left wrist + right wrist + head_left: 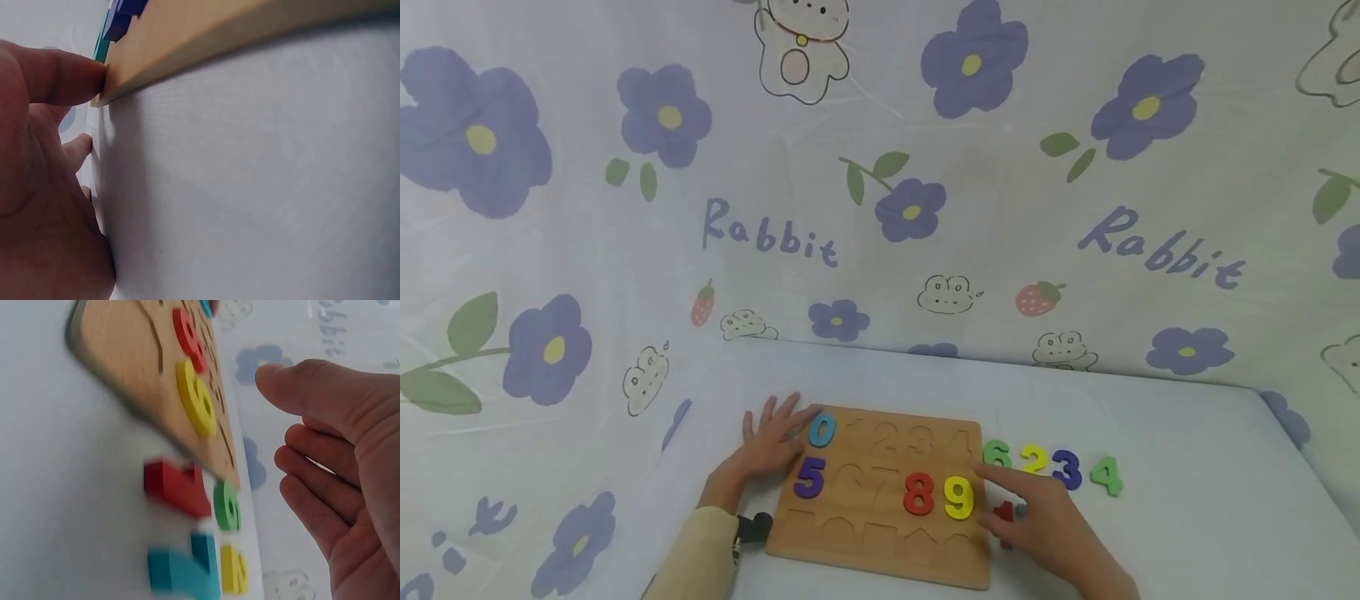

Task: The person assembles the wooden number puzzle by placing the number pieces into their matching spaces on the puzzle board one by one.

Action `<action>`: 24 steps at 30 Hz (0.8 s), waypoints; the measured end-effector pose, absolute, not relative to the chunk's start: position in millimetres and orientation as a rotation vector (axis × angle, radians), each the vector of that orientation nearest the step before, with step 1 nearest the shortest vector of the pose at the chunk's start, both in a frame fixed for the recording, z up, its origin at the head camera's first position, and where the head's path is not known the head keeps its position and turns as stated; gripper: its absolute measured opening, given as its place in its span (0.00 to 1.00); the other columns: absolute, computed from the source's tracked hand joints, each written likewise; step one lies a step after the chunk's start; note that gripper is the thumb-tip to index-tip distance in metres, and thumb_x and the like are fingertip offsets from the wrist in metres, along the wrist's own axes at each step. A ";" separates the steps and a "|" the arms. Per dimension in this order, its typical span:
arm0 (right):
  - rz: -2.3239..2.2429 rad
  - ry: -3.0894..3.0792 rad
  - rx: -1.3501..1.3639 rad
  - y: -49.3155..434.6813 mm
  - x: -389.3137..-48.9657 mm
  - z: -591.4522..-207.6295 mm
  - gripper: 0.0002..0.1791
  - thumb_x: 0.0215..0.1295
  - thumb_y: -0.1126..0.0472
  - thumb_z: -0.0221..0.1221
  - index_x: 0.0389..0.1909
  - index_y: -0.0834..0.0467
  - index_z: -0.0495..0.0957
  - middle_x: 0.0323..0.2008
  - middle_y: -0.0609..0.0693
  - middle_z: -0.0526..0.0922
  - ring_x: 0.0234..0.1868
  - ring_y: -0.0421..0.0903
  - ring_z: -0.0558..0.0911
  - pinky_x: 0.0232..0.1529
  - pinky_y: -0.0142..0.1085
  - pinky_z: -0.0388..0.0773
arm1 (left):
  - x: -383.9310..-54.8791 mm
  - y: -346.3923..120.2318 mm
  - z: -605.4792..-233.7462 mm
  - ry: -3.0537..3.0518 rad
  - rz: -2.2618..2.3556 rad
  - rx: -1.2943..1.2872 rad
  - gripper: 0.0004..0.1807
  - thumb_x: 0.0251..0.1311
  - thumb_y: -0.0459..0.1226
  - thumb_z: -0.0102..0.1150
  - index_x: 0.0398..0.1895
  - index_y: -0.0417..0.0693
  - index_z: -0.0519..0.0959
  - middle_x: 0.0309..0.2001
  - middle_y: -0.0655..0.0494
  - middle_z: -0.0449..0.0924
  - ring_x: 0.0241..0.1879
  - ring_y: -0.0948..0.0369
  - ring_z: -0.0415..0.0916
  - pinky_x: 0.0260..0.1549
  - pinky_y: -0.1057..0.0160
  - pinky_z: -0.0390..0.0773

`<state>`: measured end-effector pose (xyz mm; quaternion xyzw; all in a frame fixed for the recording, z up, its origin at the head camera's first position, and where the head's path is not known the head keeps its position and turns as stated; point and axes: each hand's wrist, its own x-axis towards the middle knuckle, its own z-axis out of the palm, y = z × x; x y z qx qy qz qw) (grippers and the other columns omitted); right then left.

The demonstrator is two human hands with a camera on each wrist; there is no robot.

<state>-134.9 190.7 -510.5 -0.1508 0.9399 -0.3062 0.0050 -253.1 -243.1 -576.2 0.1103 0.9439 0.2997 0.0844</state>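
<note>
A wooden number board [857,533] lies on the white table. It bears a light blue 0 [822,431], a purple 5 [809,478], a red 8 [918,494] and a yellow 9 [958,498]. My left hand [772,442] rests at the board's upper left edge with fingers spread; in the left wrist view its thumb [69,78] touches the board's side. Beside the 9, my right hand [1037,521] hovers by the right edge, thumb and index finger apart, holding nothing. Partly hidden under it are a red piece [178,487] and a blue piece [181,572].
Right of the board lie a green 6 [997,453], a yellow 2 [1034,458], a purple 3 [1067,469] and a green 4 [1107,476]. Vacant recesses show in every board row. Behind the table hangs a flower-patterned curtain [1000,250].
</note>
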 end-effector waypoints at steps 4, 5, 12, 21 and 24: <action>-0.905 2.978 -0.420 208.5 -127.1 -510.5 0.34 0.58 0.55 0.82 0.67 0.47 0.86 0.62 0.43 0.91 0.63 0.49 0.89 0.61 0.48 0.88 | -252.6 -244.1 -573.1 2.814 0.852 0.324 0.38 0.69 0.39 0.51 0.85 0.60 0.67 0.90 0.39 0.45 0.88 0.30 0.26 0.76 0.21 0.18; -0.901 2.974 -0.398 212.9 -125.8 -511.5 0.33 0.57 0.55 0.82 0.66 0.48 0.87 0.61 0.44 0.91 0.62 0.50 0.90 0.61 0.49 0.88 | -252.1 -243.7 -571.1 2.810 0.842 0.319 0.38 0.69 0.39 0.51 0.85 0.60 0.67 0.90 0.40 0.45 0.88 0.30 0.26 0.77 0.21 0.19; -0.832 2.858 -0.141 239.8 -120.3 -524.6 0.37 0.56 0.49 0.82 0.69 0.48 0.85 0.63 0.48 0.90 0.66 0.58 0.86 0.64 0.60 0.85 | -250.1 -242.0 -569.3 2.809 0.861 0.322 0.38 0.69 0.38 0.51 0.85 0.59 0.68 0.90 0.40 0.45 0.88 0.30 0.26 0.76 0.21 0.19; -0.801 2.857 -0.084 252.3 -114.3 -536.9 0.42 0.52 0.50 0.84 0.70 0.51 0.84 0.65 0.50 0.89 0.67 0.58 0.84 0.65 0.59 0.84 | -245.9 -236.7 -557.8 2.808 0.863 0.322 0.38 0.69 0.37 0.51 0.85 0.59 0.69 0.90 0.38 0.46 0.88 0.29 0.27 0.76 0.20 0.20; -0.818 2.847 -0.074 250.6 -112.9 -540.1 0.41 0.53 0.51 0.84 0.70 0.50 0.84 0.65 0.49 0.89 0.67 0.56 0.84 0.66 0.58 0.84 | -246.4 -236.5 -559.5 2.809 0.877 0.329 0.38 0.68 0.37 0.51 0.84 0.59 0.69 0.89 0.37 0.46 0.87 0.29 0.28 0.76 0.20 0.20</action>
